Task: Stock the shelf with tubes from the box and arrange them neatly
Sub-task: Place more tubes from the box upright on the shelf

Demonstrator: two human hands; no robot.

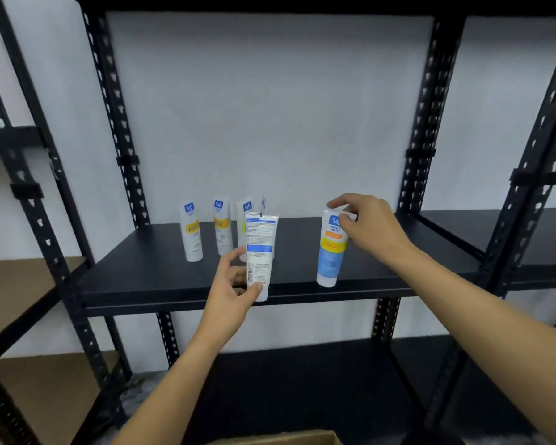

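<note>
1. Head view, setting: a black metal shelving unit with perforated uprights against a white wall; its black middle shelf board carries all the tubes, and the corner of a brown cardboard box shows at the bottom edge, its contents hidden
2. Head view, left hand: the grip is closed between thumb and fingers on a white plastic tube with its printed back label facing the camera, held upright at the front edge of the shelf; whether its cap touches the board cannot be told
3. Head view, right hand: fingertips pinch the flat top end of a white-and-blue plastic tube with an orange and yellow band, which stands cap-down near the front edge, well apart from the others
4. Head view, count: three white tubes with yellow labels stand in a row at the back, the leftmost, the middle and a third partly hidden behind the held tube; a sliver of something further shows behind, too hidden to count; five tubes in all, one box
5. Judgement of progress: stocking looks early; three tubes are placed, two are in hand, most of the shelf is bare, and the front pair is not yet in line with the row
</note>
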